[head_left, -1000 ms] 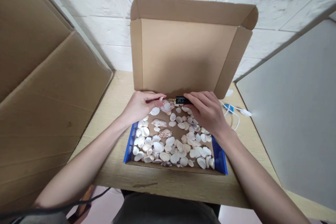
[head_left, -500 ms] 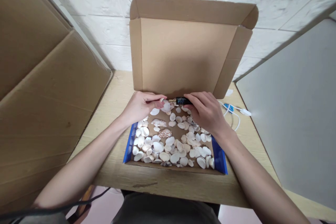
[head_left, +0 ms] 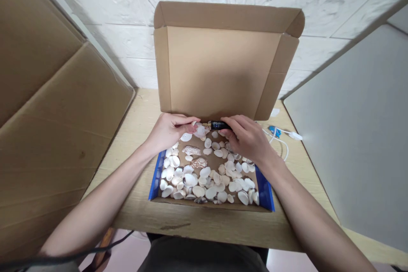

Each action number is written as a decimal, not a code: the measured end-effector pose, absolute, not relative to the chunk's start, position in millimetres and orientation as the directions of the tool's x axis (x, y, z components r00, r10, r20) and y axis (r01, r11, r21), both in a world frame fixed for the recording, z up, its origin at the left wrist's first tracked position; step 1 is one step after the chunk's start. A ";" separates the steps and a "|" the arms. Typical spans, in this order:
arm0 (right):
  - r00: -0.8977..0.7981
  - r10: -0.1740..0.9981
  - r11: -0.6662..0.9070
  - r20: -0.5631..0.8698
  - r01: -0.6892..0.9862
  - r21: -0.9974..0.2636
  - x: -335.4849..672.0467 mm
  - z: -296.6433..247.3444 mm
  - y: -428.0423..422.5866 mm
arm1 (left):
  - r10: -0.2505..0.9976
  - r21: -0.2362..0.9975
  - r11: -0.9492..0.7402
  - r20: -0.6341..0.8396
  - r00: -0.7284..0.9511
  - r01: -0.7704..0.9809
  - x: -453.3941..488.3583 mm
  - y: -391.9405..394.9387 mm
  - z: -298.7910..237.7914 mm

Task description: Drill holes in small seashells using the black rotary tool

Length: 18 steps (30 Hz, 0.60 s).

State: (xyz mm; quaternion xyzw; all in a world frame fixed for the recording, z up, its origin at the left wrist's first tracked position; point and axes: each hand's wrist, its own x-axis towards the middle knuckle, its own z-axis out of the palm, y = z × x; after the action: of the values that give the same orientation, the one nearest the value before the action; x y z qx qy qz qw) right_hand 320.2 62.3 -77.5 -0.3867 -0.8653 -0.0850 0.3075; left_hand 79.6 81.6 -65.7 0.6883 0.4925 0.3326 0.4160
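Observation:
My left hand (head_left: 174, 133) is closed around a pale, brown-speckled seashell (head_left: 201, 130), pinched between thumb and fingers above the back of the box. In my right hand (head_left: 245, 137) lies a slim black mini drill (head_left: 218, 125) with a brass-coloured front end. Its tip points left and is at the shell; whether it touches, I cannot tell. Below both hands sits an open cardboard box (head_left: 204, 206) with blue sides, holding many white and cream shells (head_left: 190, 179). Two brown-patterned shells, one of them a ridged shell (head_left: 199, 162), lie on its bare middle.
The box's lid (head_left: 223, 68) stands up against the white brick wall (head_left: 121, 0). A white cable (head_left: 287, 146) and a small blue item (head_left: 274, 131) lie right of the box. Cardboard (head_left: 63, 136) flanks the left, a grey panel (head_left: 357, 127) the right.
The whole view has shifted slightly. Both hands keep their grips on the shell and the mini drill, and the tool's front end appears a little closer to the shell.

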 end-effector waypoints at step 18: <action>-0.498 0.620 0.664 0.607 0.745 -0.066 317.7 -75.6 57.7 | 0.956 0.907 -0.151 0.033 0.290 0.394 80.2 81.3 -65.0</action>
State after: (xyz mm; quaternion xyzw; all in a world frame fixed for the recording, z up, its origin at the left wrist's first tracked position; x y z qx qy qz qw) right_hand 317.7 57.7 -75.6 -0.3970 -0.8593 -0.1027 0.3055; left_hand 80.2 81.3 -65.0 0.6820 0.4948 0.3318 0.4241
